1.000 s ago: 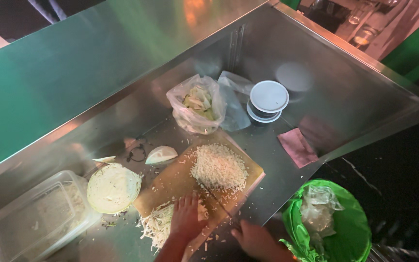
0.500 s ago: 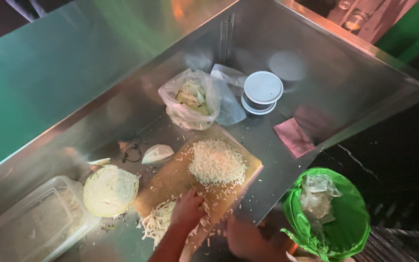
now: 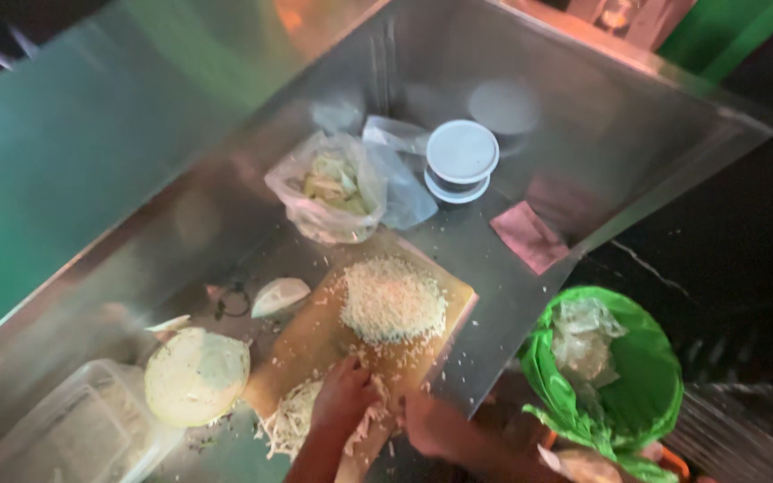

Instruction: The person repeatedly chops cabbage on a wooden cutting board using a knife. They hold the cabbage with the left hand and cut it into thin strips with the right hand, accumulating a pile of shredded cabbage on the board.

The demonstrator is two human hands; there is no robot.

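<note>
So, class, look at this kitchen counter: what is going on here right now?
A person is cutting cabbage on a wooden board. The left hand presses on the shredded cabbage at the board's near end; the right hand is beside it, its grip blurred. A heap of fine shreds sits further up the board, and a cut half cabbage lies on the steel counter to the left.

A brushed stainless-steel counter (image 3: 494, 259) with a dull sheen carries a matt wooden cutting board (image 3: 310, 335) heaped with fine, grainy shredded cabbage (image 3: 393, 300); at the board's 6 o'clock, the left hand (image 3: 344, 398) presses stringy cabbage shreds (image 3: 293, 416). At the board's 12 o'clock sit a crinkled clear plastic bag (image 3: 333, 192) and smooth white plastic tubs (image 3: 461, 159), with a matt pink cloth (image 3: 530, 237) at 2 o'clock. A glossy green plastic liner (image 3: 641, 385) lines the bin at 4 o'clock, and a cloudy translucent plastic container (image 3: 64, 429) sits at 8 o'clock.
</note>
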